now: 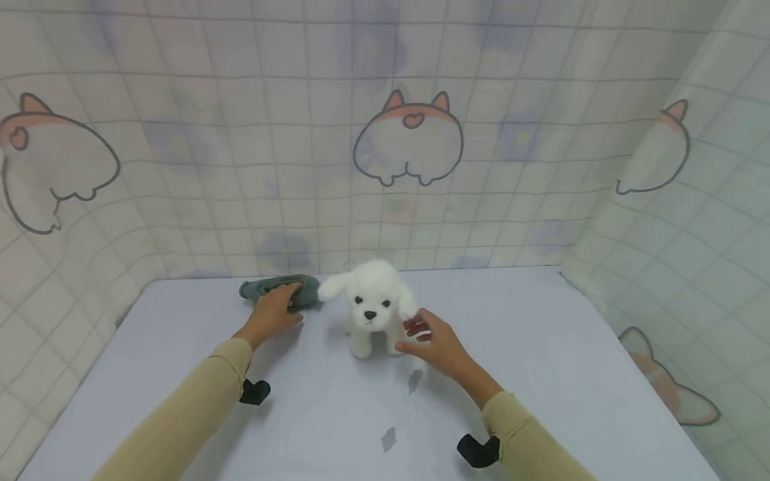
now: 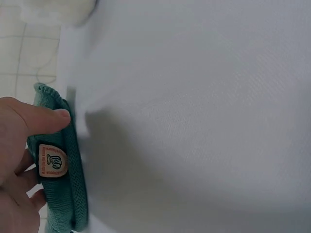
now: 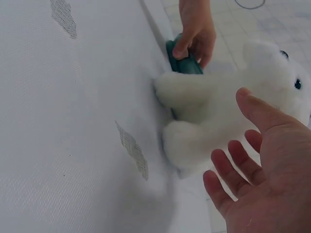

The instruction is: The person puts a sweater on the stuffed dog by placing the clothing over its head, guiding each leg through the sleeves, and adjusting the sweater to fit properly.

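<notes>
A white plush dog [image 1: 375, 294] stands upright near the far edge of the table, facing the head camera. To its left lies a teal knitted piece [image 1: 309, 292], rolled or folded, with a patch label [image 2: 52, 161] visible in the left wrist view. My left hand [image 1: 275, 317] grips this knit, thumb on the upper side and fingers curled at the other. Beside the dog's ear and front leg is my right hand [image 1: 439, 344], fingers spread and slightly bent, holding nothing. Whether its fingertips touch the fur I cannot tell.
A white cloth covers the table [image 1: 529, 334], with two small grey patches [image 1: 389, 439] in front of the dog. A checked curtain [image 1: 289, 133] with cartoon animal prints hangs behind and along both sides. Black mounts [image 1: 478, 451] sit at the wrists.
</notes>
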`<state>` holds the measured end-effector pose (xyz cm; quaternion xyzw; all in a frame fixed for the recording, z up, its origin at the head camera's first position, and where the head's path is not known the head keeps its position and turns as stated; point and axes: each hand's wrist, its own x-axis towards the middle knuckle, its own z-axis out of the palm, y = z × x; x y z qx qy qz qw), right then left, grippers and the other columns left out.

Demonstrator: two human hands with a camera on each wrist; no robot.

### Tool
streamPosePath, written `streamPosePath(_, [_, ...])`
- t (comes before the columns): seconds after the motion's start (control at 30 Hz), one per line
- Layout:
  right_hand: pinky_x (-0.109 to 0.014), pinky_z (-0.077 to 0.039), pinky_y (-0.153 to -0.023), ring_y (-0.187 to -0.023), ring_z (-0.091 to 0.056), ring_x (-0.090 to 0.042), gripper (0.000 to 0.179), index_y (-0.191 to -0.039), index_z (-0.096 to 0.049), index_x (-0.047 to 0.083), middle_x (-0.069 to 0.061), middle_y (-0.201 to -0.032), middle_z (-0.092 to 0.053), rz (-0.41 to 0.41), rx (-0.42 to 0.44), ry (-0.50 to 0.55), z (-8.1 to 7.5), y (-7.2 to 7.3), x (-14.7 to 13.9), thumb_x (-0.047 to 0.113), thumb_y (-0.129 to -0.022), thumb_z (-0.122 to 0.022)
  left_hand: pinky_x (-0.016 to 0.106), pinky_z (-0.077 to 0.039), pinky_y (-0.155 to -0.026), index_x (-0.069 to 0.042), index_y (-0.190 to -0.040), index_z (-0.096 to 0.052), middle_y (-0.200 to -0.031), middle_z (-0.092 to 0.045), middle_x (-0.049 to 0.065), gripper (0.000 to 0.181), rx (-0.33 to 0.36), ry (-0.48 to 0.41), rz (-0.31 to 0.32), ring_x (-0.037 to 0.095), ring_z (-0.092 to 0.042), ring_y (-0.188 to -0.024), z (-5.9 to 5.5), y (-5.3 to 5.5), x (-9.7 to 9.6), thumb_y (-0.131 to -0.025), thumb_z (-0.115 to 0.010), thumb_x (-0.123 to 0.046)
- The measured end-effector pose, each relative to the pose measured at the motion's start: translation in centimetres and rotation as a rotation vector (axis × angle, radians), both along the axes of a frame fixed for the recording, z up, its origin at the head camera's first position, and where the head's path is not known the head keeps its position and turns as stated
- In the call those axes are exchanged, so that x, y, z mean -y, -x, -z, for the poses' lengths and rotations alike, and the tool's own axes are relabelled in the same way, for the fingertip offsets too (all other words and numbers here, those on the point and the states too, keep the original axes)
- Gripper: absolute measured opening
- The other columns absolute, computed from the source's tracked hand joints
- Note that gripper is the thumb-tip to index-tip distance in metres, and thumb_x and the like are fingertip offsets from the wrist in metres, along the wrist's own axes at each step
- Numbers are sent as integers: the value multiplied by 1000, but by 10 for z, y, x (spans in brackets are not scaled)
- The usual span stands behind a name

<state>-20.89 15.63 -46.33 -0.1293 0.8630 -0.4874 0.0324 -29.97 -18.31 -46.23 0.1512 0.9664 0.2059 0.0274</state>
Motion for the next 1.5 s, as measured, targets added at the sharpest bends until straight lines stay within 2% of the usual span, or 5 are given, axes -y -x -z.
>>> streamPosePath(0.43, [-35, -53, -85, -97, -63, -22, 39, -117, -59, 6, -11, -103, -67, -123, -7, 10, 2, 0, 6, 23, -85, -75, 64, -34, -102, 6, -137, -47, -135, -55, 26, 58, -21, 117, -15, 44, -50, -126, 8, -8, 0, -85, -67, -11])
streamPosePath(0.67, [-30, -55, -80, -92, -66, -21, 21, -112, -62, 4, -11, -100, -69, -78, -50, 1, -2, 8, -4, 13, -93, -63, 63, -32, -105, 6, -139, -44, -136, -53, 26, 63, -27, 49, -28, 45, -49, -127, 4, -11, 1, -86, -67, -17])
streamPosePath(0.8, [-34, -57, -78, -92, -67, -25, 20, -114, -60, 1, -16, -101, -68, 24, 19, 71, -11, 14, -9, 6, -100, -48, 65, -31, -105, 5, -141, -42, -138, -52, 27, 63, -25, -41, -46, 45, -48, -127, -3, -10, 1, -87, -64, -19])
streamPosePath(0.97, [-40, -56, -84, -97, -65, -26, 23, -119, -59, 4, -16, -109, -66, 111, 28, 105, -27, 22, -11, 13, -100, -49, 57, -41, -97, 1, -140, -44, -134, -55, 25, 59, -10, -163, -58, 40, -54, -118, -16, -7, -1, -86, -61, -17])
streamPosePath(1.5, [-42, -55, -89, -106, -62, -24, 27, -122, -58, 10, -10, -119, -65, 140, -65, 123, -72, 42, 9, 23, -98, -54, 55, -44, -100, -5, -142, -42, -139, -51, 20, 57, 71, -364, -113, 38, -51, -123, -59, -12, -15, -90, -58, -22])
